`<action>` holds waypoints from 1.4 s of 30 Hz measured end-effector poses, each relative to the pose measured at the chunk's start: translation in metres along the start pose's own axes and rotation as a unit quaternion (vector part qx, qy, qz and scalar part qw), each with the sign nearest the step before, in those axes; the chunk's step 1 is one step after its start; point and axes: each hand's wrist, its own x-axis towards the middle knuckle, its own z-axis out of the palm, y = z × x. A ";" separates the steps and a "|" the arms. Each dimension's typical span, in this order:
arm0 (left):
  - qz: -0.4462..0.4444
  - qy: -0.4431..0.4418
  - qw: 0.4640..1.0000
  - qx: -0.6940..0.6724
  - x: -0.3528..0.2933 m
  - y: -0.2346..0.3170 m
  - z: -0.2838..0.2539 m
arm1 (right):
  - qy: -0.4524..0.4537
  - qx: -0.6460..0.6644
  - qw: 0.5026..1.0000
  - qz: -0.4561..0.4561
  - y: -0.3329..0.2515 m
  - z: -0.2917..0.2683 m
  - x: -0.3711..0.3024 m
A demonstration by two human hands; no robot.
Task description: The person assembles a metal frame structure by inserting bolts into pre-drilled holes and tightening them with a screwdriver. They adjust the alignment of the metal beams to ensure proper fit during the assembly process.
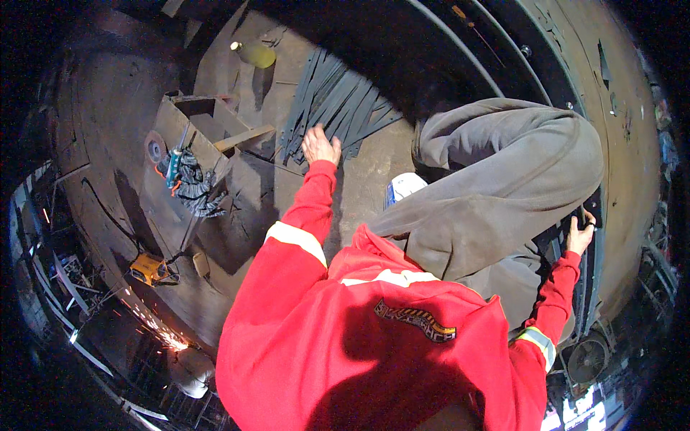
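My left hand [321,146] reaches out in its red sleeve with the fingers extended, at the near end of a loose pile of flat dark metal strips [338,100]. No strip shows in its grasp. Far to the right, my right hand [581,233] is beside my bent knee, at the long dark metal edge [593,266]. Its fingers are curled around or against something small and dark that I cannot make out. A white and blue container [405,188] stands between the strips and my grey trouser leg, partly covered by the leg.
An open metal box [201,122] stands at the left, with a disc, a cloth [195,187] and tools at its side. A bottle of yellowish liquid [255,54] is beyond. An orange device [149,269] with a cable lies left. Sparks [169,337] fly at lower left.
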 end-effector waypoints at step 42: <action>-0.405 -0.284 0.729 -0.473 -0.033 -0.096 -0.015 | 0.007 -0.020 0.999 0.027 -0.005 0.000 0.001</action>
